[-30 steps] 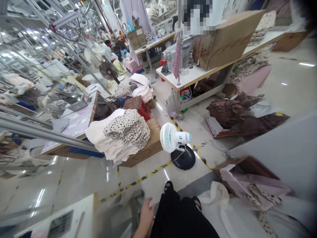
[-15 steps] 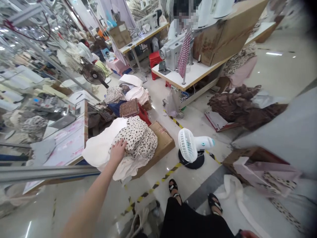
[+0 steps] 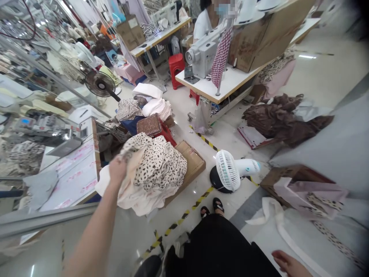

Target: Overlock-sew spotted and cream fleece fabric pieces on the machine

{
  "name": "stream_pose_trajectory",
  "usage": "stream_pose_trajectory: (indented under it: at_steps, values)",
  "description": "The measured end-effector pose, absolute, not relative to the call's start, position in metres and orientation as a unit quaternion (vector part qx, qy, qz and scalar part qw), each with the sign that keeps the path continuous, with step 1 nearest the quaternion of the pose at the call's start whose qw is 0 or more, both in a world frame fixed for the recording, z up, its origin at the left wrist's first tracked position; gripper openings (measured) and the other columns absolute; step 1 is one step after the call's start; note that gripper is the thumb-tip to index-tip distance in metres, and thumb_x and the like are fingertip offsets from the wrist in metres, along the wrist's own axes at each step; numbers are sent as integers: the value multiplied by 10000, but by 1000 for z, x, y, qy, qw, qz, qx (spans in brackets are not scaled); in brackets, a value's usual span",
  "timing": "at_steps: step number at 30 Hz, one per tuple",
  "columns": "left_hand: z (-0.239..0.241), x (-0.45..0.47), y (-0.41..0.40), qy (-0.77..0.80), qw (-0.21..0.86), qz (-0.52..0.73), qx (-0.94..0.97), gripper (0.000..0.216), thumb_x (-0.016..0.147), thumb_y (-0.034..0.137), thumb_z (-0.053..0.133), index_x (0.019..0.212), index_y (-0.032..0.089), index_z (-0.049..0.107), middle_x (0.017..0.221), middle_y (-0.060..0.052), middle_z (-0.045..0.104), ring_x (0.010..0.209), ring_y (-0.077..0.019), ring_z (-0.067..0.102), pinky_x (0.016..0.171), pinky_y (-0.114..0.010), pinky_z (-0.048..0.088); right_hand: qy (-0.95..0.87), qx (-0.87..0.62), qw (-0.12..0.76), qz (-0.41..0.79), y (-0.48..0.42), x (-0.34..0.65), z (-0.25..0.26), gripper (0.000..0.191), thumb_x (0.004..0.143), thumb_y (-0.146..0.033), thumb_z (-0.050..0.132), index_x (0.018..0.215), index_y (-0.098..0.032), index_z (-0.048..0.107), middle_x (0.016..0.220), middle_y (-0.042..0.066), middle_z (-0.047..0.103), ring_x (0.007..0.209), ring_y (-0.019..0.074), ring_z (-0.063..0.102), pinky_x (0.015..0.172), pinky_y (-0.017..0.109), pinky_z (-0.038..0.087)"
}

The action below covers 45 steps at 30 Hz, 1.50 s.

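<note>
My left hand [image 3: 118, 169] is closed on the edge of a black-spotted cream fabric piece, at the left side of a pile. The gripped edge is raised and blurred, with a plain pale underside showing below it. The pile of spotted fabric [image 3: 164, 161] lies on a flat cardboard box [image 3: 191, 156], and plain cream layers [image 3: 141, 202] hang over its front. At the bottom right, my right hand [image 3: 288, 263] is partly in view, its fingers loosely extended and holding nothing.
A white fan [image 3: 227, 171] stands on the floor right of the box. A sewing table [image 3: 213, 90] is beyond it, with a person in white behind. Brown fabric [image 3: 276, 119] lies to the right. At left are a machine table [image 3: 77, 169] and metal rail [image 3: 57, 219].
My left hand has moved left from the top of the pile, pulling up a spotted piece's edge. My right hand has come further into view. My feet have moved closer together.
</note>
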<state>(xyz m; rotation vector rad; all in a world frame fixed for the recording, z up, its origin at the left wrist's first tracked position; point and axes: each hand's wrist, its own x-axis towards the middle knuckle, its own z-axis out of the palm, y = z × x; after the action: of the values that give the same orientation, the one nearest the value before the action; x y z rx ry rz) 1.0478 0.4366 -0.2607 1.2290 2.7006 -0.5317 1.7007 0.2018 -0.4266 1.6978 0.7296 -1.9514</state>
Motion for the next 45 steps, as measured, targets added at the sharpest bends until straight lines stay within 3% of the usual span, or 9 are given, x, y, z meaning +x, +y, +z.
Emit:
stream_pose_trajectory:
  at_steps: [4, 9, 17, 22, 25, 28, 34, 39, 45]
  values:
    - [-310, 1105, 398, 808, 183, -208, 520, 317, 780, 303, 444, 982, 148, 632, 1088, -77, 599, 1037, -203, 503, 935, -282, 366, 306, 579, 225, -721, 227, 1679, -443, 386, 578, -516, 481, 742, -196, 623, 684, 72, 644, 660, 250, 616, 573, 300, 487]
    - [-318, 1130, 368, 784, 152, -231, 555, 594, 732, 387, 550, 1275, 176, 439, 1377, -141, 316, 1234, -346, 273, 988, -496, 256, 381, 553, 209, -711, 276, 1647, -456, 279, 607, -424, 478, 722, -206, 609, 770, 75, 666, 724, 251, 626, 691, 322, 493]
    - [-311, 1074, 395, 833, 169, -209, 484, 328, 758, 381, 458, 853, 136, 655, 894, -115, 584, 883, -229, 541, 812, -307, 430, 542, 384, 177, -726, 336, 1519, -463, 232, 760, -245, 414, 864, -189, 614, 859, 73, 653, 802, 209, 603, 762, 314, 459]
    - [-293, 1052, 409, 859, 164, -190, 446, 370, 782, 433, 406, 843, 154, 643, 773, -75, 640, 755, -219, 584, 662, -279, 441, 595, 293, 76, -745, 370, 1410, -437, 323, 758, -153, 450, 1051, -161, 587, 1009, 90, 612, 919, 207, 572, 835, 329, 433]
    - [-283, 1044, 411, 870, 137, -165, 444, 401, 806, 437, 368, 887, 144, 631, 761, -80, 644, 754, -232, 587, 645, -290, 430, 644, 271, -21, -716, 391, 1348, -424, 555, 755, -104, 466, 1297, -199, 393, 1332, 105, 383, 1181, 224, 410, 944, 344, 373]
    - [-286, 1047, 403, 861, 137, -145, 468, 404, 819, 436, 360, 899, 142, 624, 794, -85, 638, 789, -232, 580, 689, -306, 436, 735, 245, -109, -623, 409, 1290, -422, 630, 734, -67, 493, 1331, -205, 344, 1420, 137, 214, 1202, 265, 381, 850, 355, 439]
    - [-310, 1081, 376, 796, 148, -142, 569, 453, 701, 464, 572, 1016, 140, 593, 1106, -128, 534, 1054, -270, 461, 926, -358, 369, 772, 215, -149, -580, 453, 1208, -413, 186, 821, -126, 463, 905, -115, 628, 984, 125, 593, 941, 218, 538, 834, 349, 436]
    - [-308, 1061, 384, 838, 119, -185, 500, 245, 780, 294, 439, 881, 140, 601, 902, -124, 599, 899, -262, 536, 755, -342, 427, 755, 225, -220, -575, 470, 1202, -401, 227, 854, -120, 408, 1012, -130, 572, 1094, 89, 537, 1043, 157, 473, 926, 280, 380]
    - [-296, 1019, 390, 878, 110, -158, 439, 287, 775, 375, 445, 801, 135, 599, 799, -116, 627, 796, -275, 576, 638, -329, 428, 778, 213, -189, -561, 422, 1221, -434, 436, 694, -92, 557, 1125, -153, 547, 1201, 130, 463, 1083, 254, 397, 906, 400, 368]
